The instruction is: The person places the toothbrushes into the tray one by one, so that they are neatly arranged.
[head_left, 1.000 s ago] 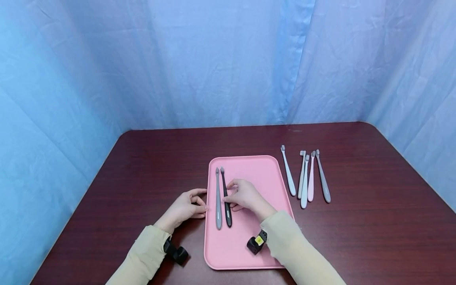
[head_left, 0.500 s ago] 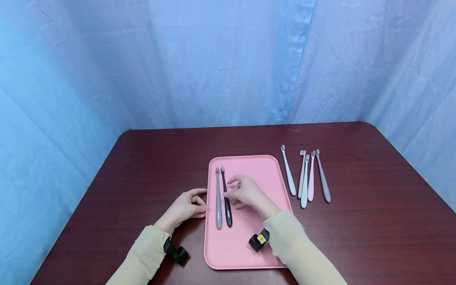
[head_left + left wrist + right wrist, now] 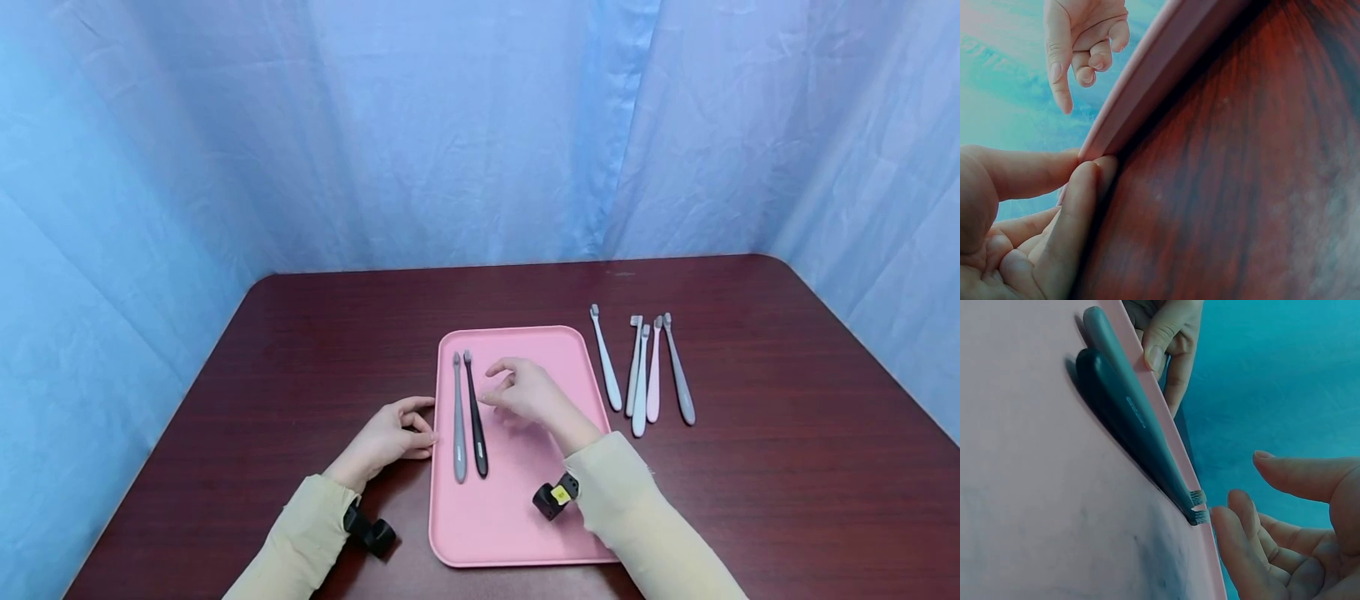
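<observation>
A pink tray [image 3: 525, 533] lies on the table, and my left hand [image 3: 390, 433] pinches its left rim between thumb and fingers, as the left wrist view shows. On the tray a grey toothbrush [image 3: 460, 433] and a black toothbrush [image 3: 477, 433] lie side by side, bristle heads at the far end. My right hand [image 3: 528, 392] hovers over the tray just right of the black toothbrush, its fingers loosely bent and holding nothing. In the right wrist view, thumb and fingers of that hand [image 3: 1297, 550] stand apart.
Right of the tray, several more toothbrushes lie on the dark red table [image 3: 337, 333]: a pale blue one [image 3: 609, 371], two whitish ones close together, a pink one [image 3: 655, 383] and a grey-blue one [image 3: 681, 379]. A blue curtain [image 3: 450, 150] hangs behind.
My right hand has let go of the black toothbrush and moved up and to the right, away from it. The left hand stays at the tray's rim.
</observation>
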`<state>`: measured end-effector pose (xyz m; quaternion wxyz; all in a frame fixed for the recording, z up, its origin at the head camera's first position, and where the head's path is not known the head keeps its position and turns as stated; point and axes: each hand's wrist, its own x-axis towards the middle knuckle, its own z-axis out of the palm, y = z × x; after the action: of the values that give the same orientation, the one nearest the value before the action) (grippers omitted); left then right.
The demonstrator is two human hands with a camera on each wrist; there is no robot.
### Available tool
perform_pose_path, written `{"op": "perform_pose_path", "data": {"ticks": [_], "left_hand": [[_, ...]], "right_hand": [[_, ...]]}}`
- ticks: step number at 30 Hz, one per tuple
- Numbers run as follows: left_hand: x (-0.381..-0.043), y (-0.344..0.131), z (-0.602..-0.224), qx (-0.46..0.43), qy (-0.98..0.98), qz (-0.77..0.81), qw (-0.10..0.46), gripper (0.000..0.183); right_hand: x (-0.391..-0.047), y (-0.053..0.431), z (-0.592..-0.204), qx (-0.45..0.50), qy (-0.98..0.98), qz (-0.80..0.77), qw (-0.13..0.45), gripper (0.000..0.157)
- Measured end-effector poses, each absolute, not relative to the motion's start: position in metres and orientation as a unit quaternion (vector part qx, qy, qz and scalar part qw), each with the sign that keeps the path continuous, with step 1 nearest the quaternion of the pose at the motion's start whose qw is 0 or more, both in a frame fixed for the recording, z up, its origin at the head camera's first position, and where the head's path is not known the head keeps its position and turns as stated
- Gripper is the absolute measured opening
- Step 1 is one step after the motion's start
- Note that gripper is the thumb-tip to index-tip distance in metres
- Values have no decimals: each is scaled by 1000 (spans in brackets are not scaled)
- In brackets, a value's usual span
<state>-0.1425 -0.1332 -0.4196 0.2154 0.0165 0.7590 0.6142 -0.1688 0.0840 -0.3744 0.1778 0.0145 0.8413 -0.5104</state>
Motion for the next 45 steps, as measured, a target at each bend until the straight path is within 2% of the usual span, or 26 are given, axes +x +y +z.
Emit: {"op": "perform_pose_path", "data": {"ticks": [29, 45], "left_hand": [[-141, -140, -419, 5, 763, 610, 212, 60], [-139, -141, -420, 9, 765, 609, 210, 59]], "right_hand": [[-177, 131, -354, -34, 847, -502, 171, 47], [-180, 172, -361, -7, 864, -477, 159, 49]]}}
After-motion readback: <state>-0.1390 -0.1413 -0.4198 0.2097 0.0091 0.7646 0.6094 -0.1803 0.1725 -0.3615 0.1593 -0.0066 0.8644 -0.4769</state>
